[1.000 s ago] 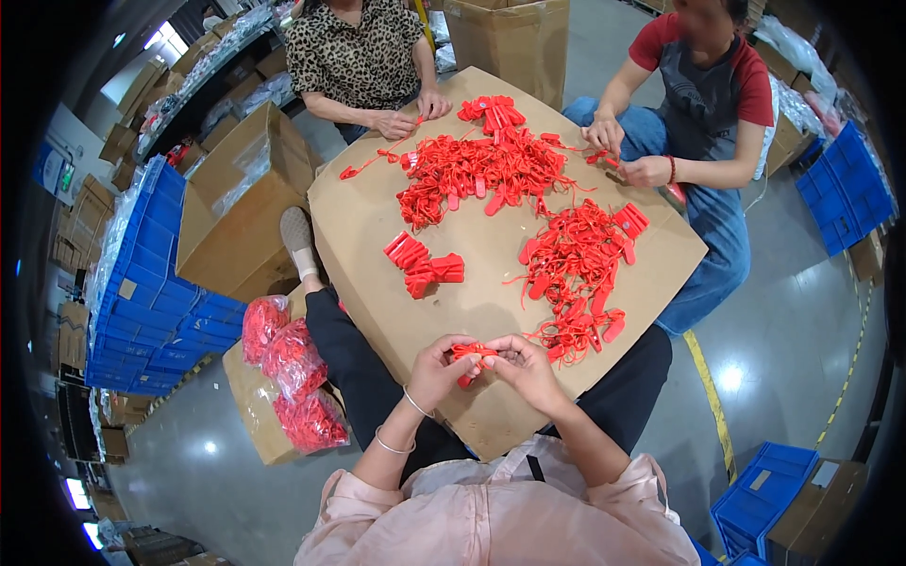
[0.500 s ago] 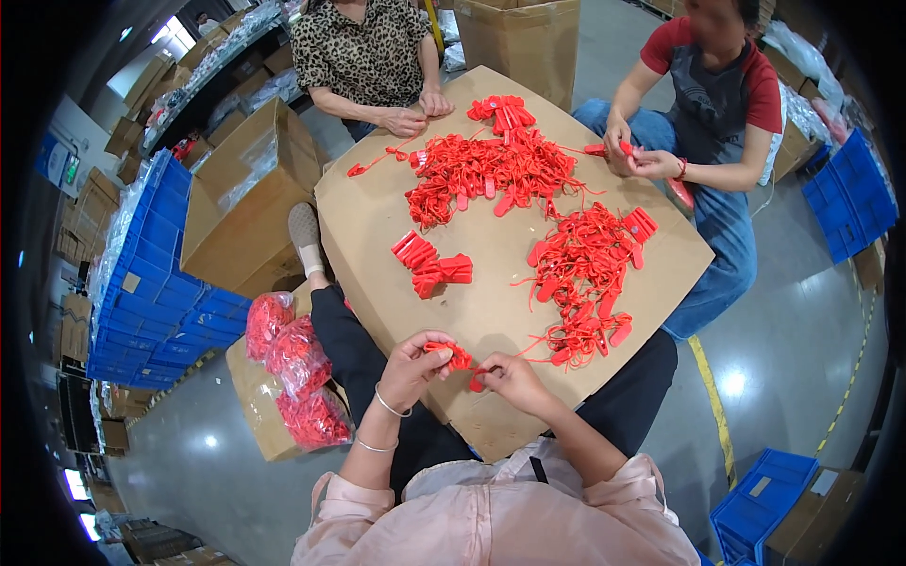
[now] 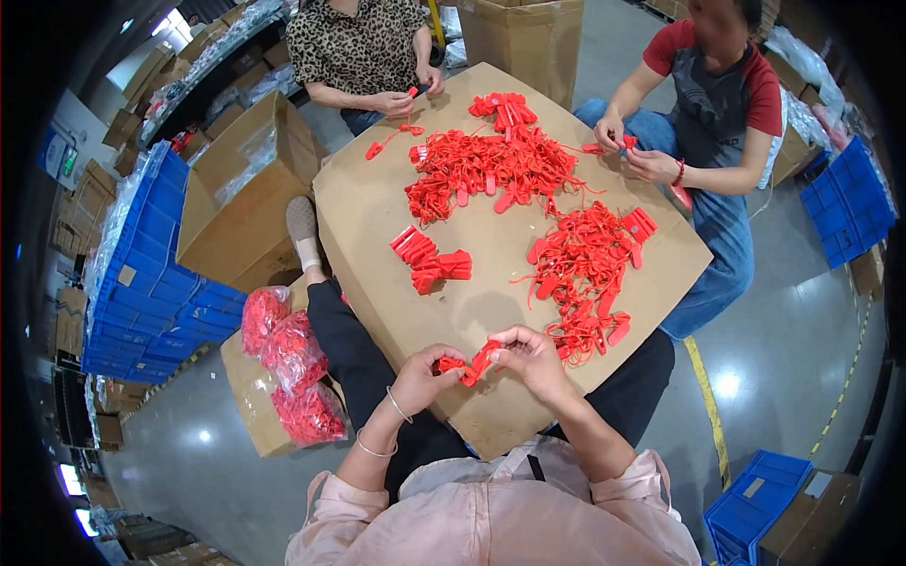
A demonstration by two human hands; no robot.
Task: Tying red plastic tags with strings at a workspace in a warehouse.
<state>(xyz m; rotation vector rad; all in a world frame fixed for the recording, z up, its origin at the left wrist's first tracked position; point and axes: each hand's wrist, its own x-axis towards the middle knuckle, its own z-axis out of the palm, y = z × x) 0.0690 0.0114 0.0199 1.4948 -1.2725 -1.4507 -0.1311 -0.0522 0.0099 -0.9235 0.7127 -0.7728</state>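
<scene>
Close to my body, over the near corner of the cardboard tabletop (image 3: pixel 377 226), both hands are raised side by side. My left hand (image 3: pixel 423 379) pinches a wound bundle of red cord (image 3: pixel 451 366). My right hand (image 3: pixel 533 366) grips a flat red plastic piece (image 3: pixel 483 358) right beside it, so the two red items touch or nearly touch. Fingers partly cover both. Beyond them lies a small group of neatly bundled red pieces (image 3: pixel 432 259). To the right spreads a loose pile of red corded pieces (image 3: pixel 587 264), and a larger tangled pile (image 3: pixel 491 165) sits farther away.
Two co-workers sit at the far left and far right, each handling red corded pieces. Bags of red pieces (image 3: pixel 293 354) rest on a carton at my left. Open cardboard boxes (image 3: pixel 250 189) and blue crates (image 3: pixel 156 283) stand around the table; another blue crate (image 3: pixel 755 500) is at lower right.
My right hand has risen and turned, bringing its red piece up against the bundle in my left hand. The cord toward the right pile no longer shows. The far-left co-worker has lifted a red piece.
</scene>
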